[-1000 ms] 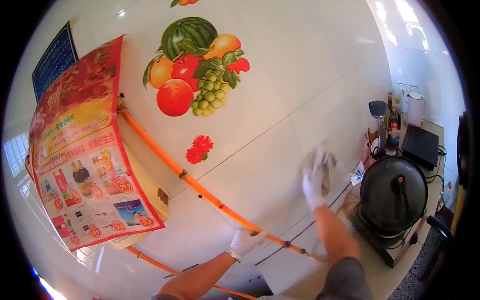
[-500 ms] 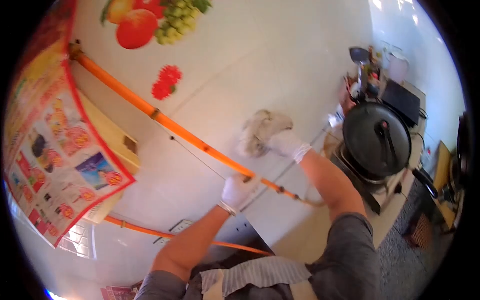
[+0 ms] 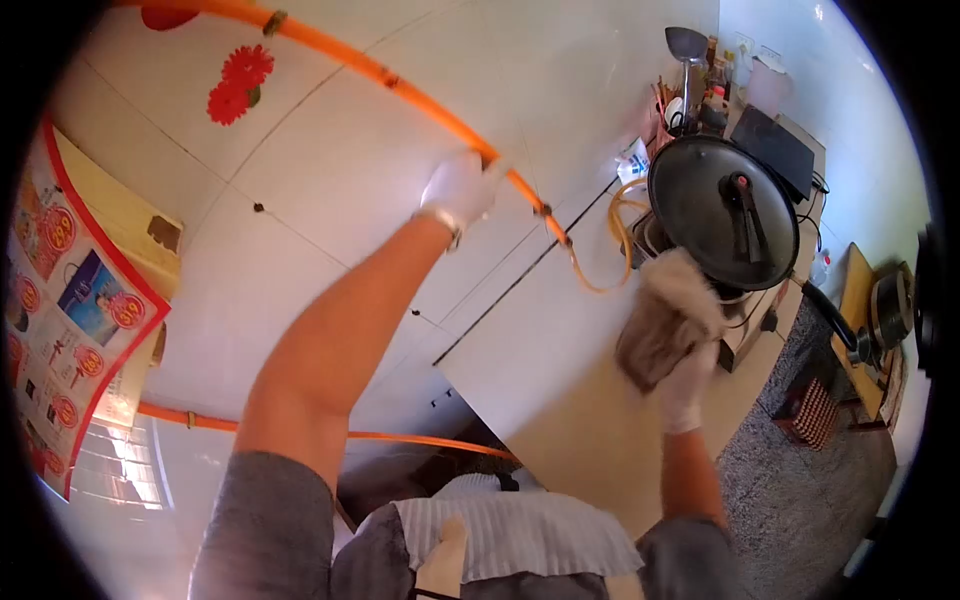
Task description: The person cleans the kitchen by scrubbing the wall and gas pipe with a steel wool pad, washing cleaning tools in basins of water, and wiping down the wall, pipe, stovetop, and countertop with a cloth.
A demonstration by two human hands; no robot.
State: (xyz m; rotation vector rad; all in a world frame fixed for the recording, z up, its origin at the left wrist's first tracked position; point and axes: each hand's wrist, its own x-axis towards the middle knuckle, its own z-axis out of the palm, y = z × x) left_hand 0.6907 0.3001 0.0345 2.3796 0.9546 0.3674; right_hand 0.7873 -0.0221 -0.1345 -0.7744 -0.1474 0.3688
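Note:
My left hand (image 3: 460,190), in a white glove, is closed around the orange hose (image 3: 430,100) against the tiled wall (image 3: 330,160). A brown-grey cloth (image 3: 668,320) hangs from my gloved right hand (image 3: 688,385), whose fingers are closed on it. That cloth is over the pale countertop (image 3: 560,385), just below the black pan (image 3: 722,215) on the stove. From the orange hose's lower end a thin yellowish tube (image 3: 612,285) curves toward the stove.
Bottles (image 3: 715,105), a spatula (image 3: 688,45) and a black flat appliance (image 3: 773,150) stand behind the pan. A printed poster (image 3: 75,310) hangs at left. Right of the counter, a woven basket (image 3: 808,412) is on the grey floor (image 3: 790,500).
My right hand has moved the cloth from the wall down to the countertop beside the stove. My left hand stays on the hose. The view has tilted downward and right.

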